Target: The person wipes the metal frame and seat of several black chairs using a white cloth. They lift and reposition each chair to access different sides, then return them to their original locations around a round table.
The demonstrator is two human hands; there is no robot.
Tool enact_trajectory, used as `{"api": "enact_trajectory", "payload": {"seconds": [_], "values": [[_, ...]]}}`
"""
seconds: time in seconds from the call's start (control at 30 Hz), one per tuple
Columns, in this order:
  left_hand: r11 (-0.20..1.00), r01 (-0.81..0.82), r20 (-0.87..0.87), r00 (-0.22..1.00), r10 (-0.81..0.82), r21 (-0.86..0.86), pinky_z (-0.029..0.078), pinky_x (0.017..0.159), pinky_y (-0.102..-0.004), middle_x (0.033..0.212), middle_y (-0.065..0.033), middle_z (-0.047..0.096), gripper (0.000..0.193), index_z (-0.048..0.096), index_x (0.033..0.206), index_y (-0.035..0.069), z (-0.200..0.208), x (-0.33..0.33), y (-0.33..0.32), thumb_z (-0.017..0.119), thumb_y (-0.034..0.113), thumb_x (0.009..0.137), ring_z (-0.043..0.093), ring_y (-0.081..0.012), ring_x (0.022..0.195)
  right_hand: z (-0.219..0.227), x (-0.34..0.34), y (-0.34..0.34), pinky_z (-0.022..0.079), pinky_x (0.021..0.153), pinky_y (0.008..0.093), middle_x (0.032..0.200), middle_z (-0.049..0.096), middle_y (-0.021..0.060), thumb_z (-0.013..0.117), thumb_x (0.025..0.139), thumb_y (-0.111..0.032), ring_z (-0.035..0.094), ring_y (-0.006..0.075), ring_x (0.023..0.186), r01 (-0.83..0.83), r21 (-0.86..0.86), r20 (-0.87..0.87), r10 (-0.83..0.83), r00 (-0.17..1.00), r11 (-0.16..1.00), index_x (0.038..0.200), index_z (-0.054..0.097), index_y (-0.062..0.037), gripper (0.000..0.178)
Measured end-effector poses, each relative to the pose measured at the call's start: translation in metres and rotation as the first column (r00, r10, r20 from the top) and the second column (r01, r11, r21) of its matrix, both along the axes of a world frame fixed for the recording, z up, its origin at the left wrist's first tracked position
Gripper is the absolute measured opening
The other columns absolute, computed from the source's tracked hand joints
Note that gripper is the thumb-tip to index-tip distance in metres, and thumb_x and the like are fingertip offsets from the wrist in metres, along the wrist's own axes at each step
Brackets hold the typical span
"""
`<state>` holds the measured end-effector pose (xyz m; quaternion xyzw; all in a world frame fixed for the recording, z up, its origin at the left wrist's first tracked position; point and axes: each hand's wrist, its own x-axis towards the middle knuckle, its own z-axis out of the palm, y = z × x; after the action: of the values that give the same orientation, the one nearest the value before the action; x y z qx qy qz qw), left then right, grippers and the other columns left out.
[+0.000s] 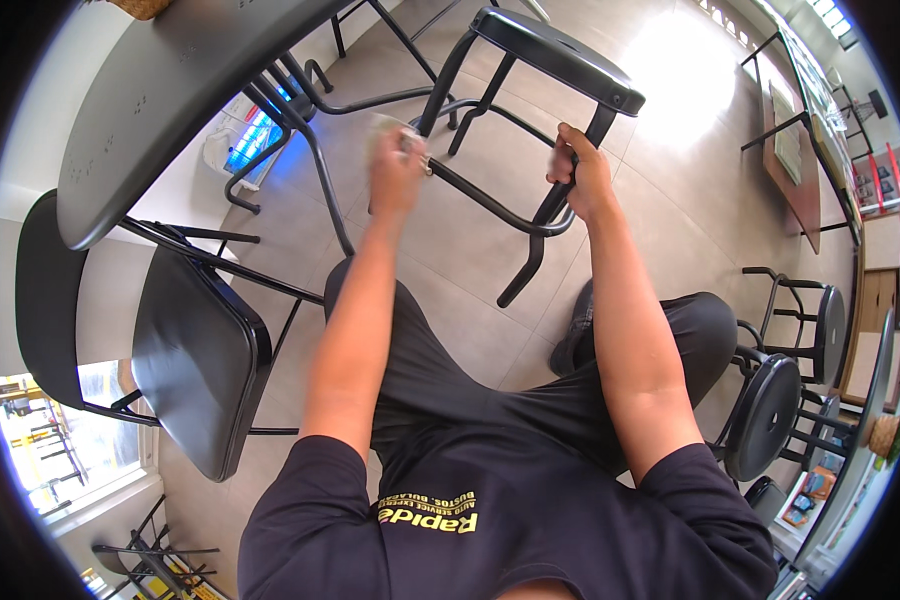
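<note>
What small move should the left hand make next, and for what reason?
I would perhaps press the blurred pale item in the left hand against the stool leg beside it: the right hand grips another leg, which seems to steady the black stool.

I can't read the left hand [397, 175] well: it blurs, and so does the pale thing [381, 138] at its fingers, whose kind escapes me. The right hand [588, 180] covers part of the stool leg [549, 212] it grips. Far left of that grip, the table [185, 105] runs off the top edge, as does a brown thing [142, 7] near it. Below the grip, the trouser leg [705, 335] partly hides a shoe [570, 348].
</note>
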<state>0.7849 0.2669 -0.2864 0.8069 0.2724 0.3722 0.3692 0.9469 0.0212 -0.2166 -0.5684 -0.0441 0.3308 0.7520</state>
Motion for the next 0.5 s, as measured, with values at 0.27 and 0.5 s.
{"api": "enact_trajectory", "payload": {"seconds": [0.27, 0.5], "values": [[0.972, -0.223, -0.110, 0.967, 0.231, 0.081, 0.044, 0.096, -0.0434, 0.112, -0.0139, 0.052, 0.017, 0.074, 0.107, 0.007, -0.015, 0.009, -0.057, 0.064, 0.018, 0.097, 0.055, -0.0343, 0.105, -0.003, -0.007, 0.003, 0.036, 0.052, 0.0312, 0.052, 0.034, -0.0042, 0.065, 0.096, -0.032, 0.033, 0.0103, 0.044, 0.096, -0.043, 0.059, -0.093, 0.994, 0.994, 0.077, 0.051, -0.0123, 0.032], [0.991, -0.095, 0.080, 0.992, 0.102, -0.094, 0.042, 0.095, -0.0450, 0.106, -0.0158, 0.050, 0.017, 0.071, 0.107, 0.003, -0.013, -0.004, -0.159, 0.064, 0.002, 0.092, 0.052, -0.0340, 0.103, -0.005, -0.013, 0.005, 0.036, 0.050, 0.0314, 0.051, 0.036, -0.0041, 0.066, 0.096, -0.031, 0.034, 0.0113, 0.043, 0.144, -0.088, 0.095, -0.136, 0.986, 0.986, 0.075, 0.050, -0.0125, 0.033]]}}
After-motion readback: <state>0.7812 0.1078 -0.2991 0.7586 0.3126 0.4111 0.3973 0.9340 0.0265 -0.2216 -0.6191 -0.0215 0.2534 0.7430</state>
